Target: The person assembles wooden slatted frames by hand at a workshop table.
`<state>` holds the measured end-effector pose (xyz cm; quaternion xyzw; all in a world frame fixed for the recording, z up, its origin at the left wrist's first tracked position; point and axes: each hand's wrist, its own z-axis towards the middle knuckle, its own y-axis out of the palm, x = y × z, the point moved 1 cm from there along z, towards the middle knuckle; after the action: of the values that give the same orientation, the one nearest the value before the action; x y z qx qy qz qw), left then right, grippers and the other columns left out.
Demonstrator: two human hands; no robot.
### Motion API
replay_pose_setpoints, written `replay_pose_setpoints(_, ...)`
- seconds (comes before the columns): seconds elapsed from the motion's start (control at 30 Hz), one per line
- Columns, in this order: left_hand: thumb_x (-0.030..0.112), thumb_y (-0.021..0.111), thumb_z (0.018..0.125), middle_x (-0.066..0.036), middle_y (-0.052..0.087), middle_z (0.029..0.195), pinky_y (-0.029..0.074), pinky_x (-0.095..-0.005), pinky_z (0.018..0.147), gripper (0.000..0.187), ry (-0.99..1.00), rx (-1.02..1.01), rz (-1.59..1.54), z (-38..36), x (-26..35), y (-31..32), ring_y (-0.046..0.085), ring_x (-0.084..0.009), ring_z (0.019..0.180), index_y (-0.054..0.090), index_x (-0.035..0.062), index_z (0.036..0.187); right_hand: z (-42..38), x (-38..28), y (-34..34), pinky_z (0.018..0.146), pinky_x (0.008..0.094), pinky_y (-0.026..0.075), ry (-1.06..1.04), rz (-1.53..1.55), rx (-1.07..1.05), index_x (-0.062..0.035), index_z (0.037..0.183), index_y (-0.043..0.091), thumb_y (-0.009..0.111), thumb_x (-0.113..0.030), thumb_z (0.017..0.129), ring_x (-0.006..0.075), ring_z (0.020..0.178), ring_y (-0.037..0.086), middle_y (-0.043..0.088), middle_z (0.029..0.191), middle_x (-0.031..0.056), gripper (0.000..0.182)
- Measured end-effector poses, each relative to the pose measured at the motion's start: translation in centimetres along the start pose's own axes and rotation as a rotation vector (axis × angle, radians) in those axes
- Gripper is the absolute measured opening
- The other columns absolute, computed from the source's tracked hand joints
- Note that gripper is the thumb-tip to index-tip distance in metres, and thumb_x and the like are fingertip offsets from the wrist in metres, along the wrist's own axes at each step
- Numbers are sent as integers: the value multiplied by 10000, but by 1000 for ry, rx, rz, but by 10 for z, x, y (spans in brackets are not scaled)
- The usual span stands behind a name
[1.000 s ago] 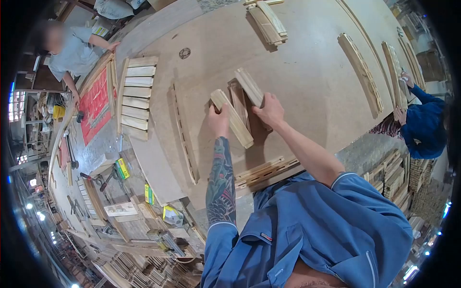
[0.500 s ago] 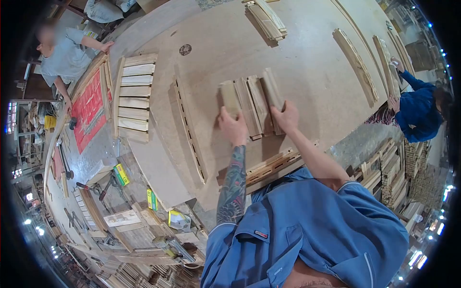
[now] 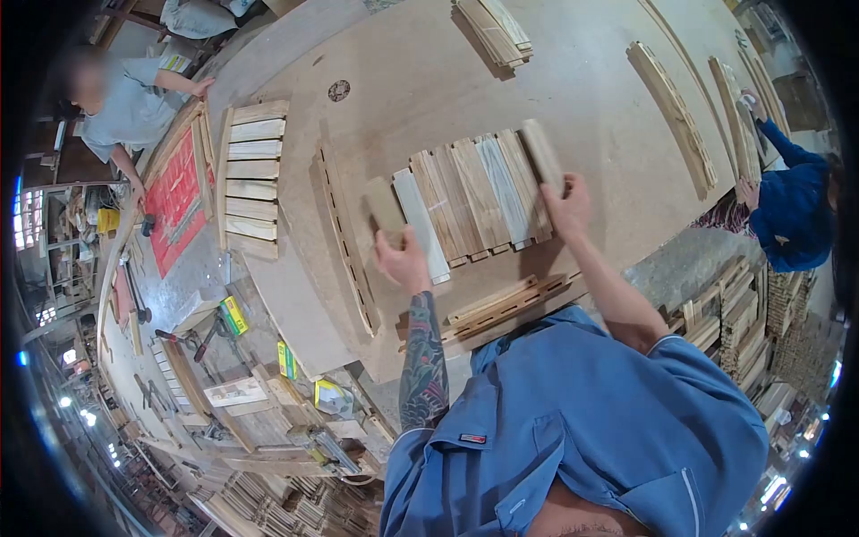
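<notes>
Several short wooden slats [image 3: 465,201] lie side by side in a row on the big worktable in front of me, some pale, some browner. My left hand [image 3: 403,259] is closed on a wooden slat [image 3: 383,208] at the left end of the row, slightly apart from it. At the right end, my right hand [image 3: 569,208] grips another slat [image 3: 540,154], tilted a little and blurred. A long slotted rail [image 3: 344,242] lies left of the row. Between the row and my body are more slotted rails [image 3: 510,309].
A slatted panel [image 3: 253,181] lies at the table's left, near a person [image 3: 134,107] by a red sheet [image 3: 179,201]. Stacked slats [image 3: 492,31] sit at the far side. Another person in dark blue [image 3: 796,206] handles long strips at right. Rail [image 3: 676,116] lies nearby.
The slats were bunched in a tight stack between my hands; now they are spread into a wider flat row. My left hand has moved left and my right hand right, each with a slat.
</notes>
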<state>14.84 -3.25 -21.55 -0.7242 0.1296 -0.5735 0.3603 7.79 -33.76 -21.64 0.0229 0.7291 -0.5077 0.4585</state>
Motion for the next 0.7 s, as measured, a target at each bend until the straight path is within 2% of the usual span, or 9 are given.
replay_pose_setpoints(0.07, 366, 658, 897, -212, 539, 1267, 362, -514, 1048, 550, -104, 109, 248, 2, -6, -12, 509, -356, 1207, 580, -13, 1287, 12, 20, -14, 886, 424, 474, -25, -76, 57, -14, 1113, 639, 769, -322, 789, 328, 1009, 590, 637, 1060, 166, 465)
replay_pose_setpoints(0.1, 366, 658, 897, -212, 539, 1267, 362, -514, 1048, 550, -107, 117, 265, -3, -13, -7, 509, -356, 1207, 580, -13, 1287, 6, 27, -16, 894, 424, 473, -54, -79, -76, -24, 1128, 637, 752, -328, 808, 330, 1022, 589, 634, 1075, 169, 456)
replay_pose_setpoints(0.17, 367, 577, 949, -204, 536, 1292, 354, -532, 1038, 501, 77, 79, 362, -8, -19, 19, 509, -364, 1193, 584, 3, 1293, 7, 30, -8, 902, 424, 471, -96, -72, -212, -33, 1142, 635, 736, -333, 827, 333, 1036, 588, 631, 1091, 171, 447)
replay_pose_setpoints(0.23, 376, 531, 967, -199, 533, 1303, 346, -543, 1044, 495, 40, 83, 356, -5, -13, 17, 487, -384, 1211, 582, 20, 1306, 7, 27, 6, 904, 423, 472, -214, -94, -25, -57, 1143, 646, 710, -355, 851, 321, 1028, 599, 646, 1040, 154, 422)
replay_pose_setpoints(0.3, 382, 541, 956, -206, 528, 1326, 330, -539, 1071, 524, -110, -211, 334, 5, -7, 8, 467, -384, 1249, 549, 38, 1351, 30, 31, 3, 881, 425, 488, -286, -87, -20, -52, 1142, 654, 681, -343, 874, 327, 970, 621, 665, 964, 145, 396)
replay_pose_setpoints(0.33, 382, 541, 956, -206, 528, 1326, 330, -539, 1071, 524, -112, -206, 339, 3, -2, 11, 467, -384, 1249, 549, 38, 1351, 43, 32, -2, 867, 417, 501, -239, -16, -176, -44, 1162, 650, 674, -334, 885, 321, 947, 637, 676, 955, 150, 402)
replay_pose_setpoints(0.4, 359, 554, 947, -223, 496, 1367, 323, -548, 1077, 543, 164, 30, 499, 12, 17, 27, 444, -401, 1273, 506, 69, 1404, 58, 30, -11, 853, 409, 514, -195, 58, -332, -35, 1181, 646, 667, -325, 895, 315, 925, 653, 688, 947, 154, 408)
replay_pose_setpoints(0.53, 365, 580, 935, -259, 375, 1461, 318, -551, 1084, 521, 558, -125, 451, 53, 74, 86, 366, -434, 1319, 518, 171, 1414, 72, 38, -33, 862, 354, 526, -46, 227, -485, -12, 1250, 619, 653, -294, 931, 241, 964, 677, 710, 1036, 144, 427)
replay_pose_setpoints(0.7, 350, 608, 919, -260, 413, 1416, 330, -543, 1084, 435, 619, -245, 563, 56, 93, 110, 372, -428, 1318, 599, 144, 1302, 70, 95, -68, 881, 321, 515, -37, 286, -511, -20, 1257, 625, 642, -257, 957, 177, 985, 656, 705, 1078, 104, 383)
